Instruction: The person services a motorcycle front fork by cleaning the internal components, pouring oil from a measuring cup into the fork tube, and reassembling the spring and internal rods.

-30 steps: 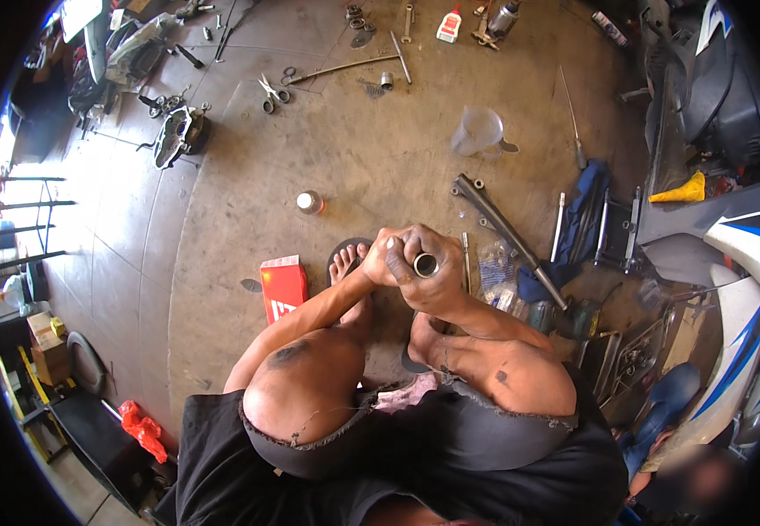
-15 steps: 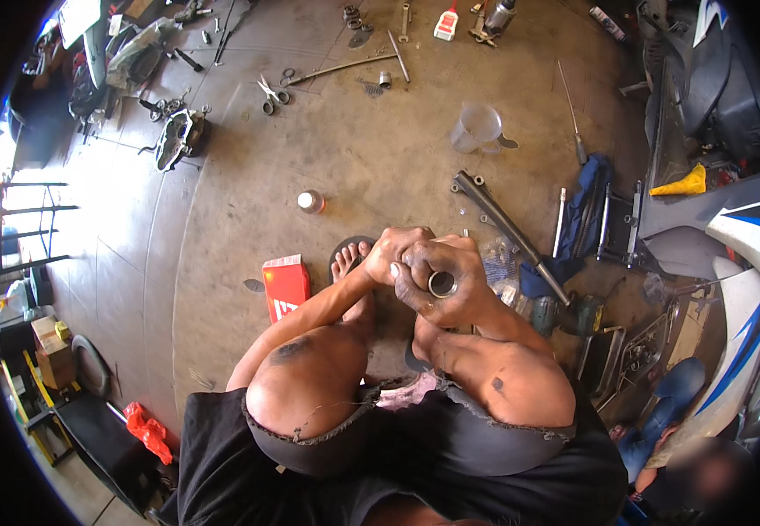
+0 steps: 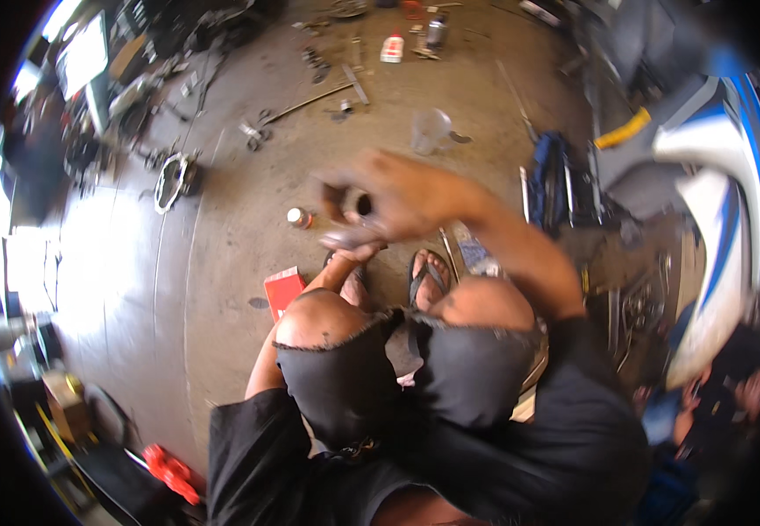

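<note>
My right hand (image 3: 397, 197) is raised in front of my knees, smeared by motion. Its fingers curl around a hollow tube (image 3: 364, 205), whose dark round opening faces me. Just below it, my left hand (image 3: 360, 252) sits past my left knee, partly covered by the right; its fingers are too blurred to read. Nearest to the hands on the floor are a small white-capped bottle (image 3: 299, 217) with reddish contents and a red box (image 3: 285, 287).
A clear plastic jug (image 3: 431, 130), scissors (image 3: 255, 136), a T-shaped bar (image 3: 314, 101) and a white-and-red bottle (image 3: 391, 49) lie ahead. White-and-blue motorcycle panels (image 3: 722, 167) and a yellow funnel (image 3: 623, 130) stand right. Another person (image 3: 704, 399) is at lower right.
My right hand has swung up and left with the tube, away from the two-handed clasp. The left hand now shows lower, beneath it. The whole view has shifted.
</note>
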`<state>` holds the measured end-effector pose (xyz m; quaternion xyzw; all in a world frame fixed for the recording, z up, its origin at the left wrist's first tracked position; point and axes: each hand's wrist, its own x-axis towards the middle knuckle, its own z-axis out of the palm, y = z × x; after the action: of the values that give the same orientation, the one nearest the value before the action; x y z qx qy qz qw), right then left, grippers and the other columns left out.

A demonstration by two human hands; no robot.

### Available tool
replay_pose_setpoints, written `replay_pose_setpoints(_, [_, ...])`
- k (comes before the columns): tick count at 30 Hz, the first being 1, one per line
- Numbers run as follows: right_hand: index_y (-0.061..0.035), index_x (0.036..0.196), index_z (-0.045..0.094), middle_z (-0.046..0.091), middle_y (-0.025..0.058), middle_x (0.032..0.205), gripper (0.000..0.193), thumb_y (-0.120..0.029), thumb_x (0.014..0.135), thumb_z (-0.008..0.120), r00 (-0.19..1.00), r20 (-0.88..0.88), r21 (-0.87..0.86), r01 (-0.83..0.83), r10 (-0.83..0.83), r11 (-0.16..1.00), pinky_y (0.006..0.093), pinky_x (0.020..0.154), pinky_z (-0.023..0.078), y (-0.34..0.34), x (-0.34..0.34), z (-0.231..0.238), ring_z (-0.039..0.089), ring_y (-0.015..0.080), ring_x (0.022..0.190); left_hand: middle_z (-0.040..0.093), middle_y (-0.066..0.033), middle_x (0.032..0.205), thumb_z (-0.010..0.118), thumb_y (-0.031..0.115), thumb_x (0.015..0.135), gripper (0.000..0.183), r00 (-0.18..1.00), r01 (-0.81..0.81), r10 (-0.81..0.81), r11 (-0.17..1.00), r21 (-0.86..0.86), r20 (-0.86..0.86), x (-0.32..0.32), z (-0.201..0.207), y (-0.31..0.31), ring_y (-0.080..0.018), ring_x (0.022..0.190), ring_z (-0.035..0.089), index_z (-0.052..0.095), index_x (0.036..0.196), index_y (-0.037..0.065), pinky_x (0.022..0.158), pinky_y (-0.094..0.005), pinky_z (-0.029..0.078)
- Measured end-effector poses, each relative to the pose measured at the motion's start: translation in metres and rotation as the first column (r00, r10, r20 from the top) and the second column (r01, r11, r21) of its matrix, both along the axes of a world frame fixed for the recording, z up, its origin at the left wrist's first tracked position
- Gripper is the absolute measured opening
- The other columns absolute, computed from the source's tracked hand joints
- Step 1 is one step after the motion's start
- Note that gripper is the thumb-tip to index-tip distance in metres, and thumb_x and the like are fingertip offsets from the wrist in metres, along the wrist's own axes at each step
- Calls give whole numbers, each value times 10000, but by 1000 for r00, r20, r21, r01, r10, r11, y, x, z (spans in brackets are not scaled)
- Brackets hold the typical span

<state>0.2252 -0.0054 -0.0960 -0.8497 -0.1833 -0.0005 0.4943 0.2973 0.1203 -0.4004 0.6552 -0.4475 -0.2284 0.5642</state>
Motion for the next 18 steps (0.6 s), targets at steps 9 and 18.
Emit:
replay_pose_setpoints(9, [-9,1035,627,673,160,819,433,-398,854,679,795,572,-359,22,201,933,437,649,506,68,63,33,654,309,720,633,-76,1013,685,205,834,338,998,-37,43,991,129,-41,5,-14,2,-194,884,631,584,1097,17,778,-315,536])
replay_pose_setpoints(18, [-8,1020,634,674,152,835,421,-402,875,666,841,533,-268,274,-95,924,418,673,515,57,-32,-12,653,287,737,633,-60,917,695,166,806,266,990,53,-40,994,98,-132,-52,-1,9,-160,803,620,595,1004,19,704,-293,525])
